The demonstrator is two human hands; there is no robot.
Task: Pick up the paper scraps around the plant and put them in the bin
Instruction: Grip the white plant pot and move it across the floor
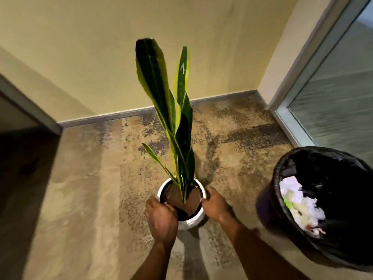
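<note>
My left hand (161, 216) and right hand (215, 205) grip the pot (189, 221) at opposite sides of its rim, fingers curled round it, probably to shift the plant (177, 110) and check underneath, since the only scraps (300, 201) I can see lie in the bin (277, 178) to the right.

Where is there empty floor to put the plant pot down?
Bare carpet lies left of the white pot, toward the shadow, and behind the plant up to the baseboard. The right is crowded: only a narrow strip separates the pot from the bin, and the right hand gripping the rim sits there.
</note>
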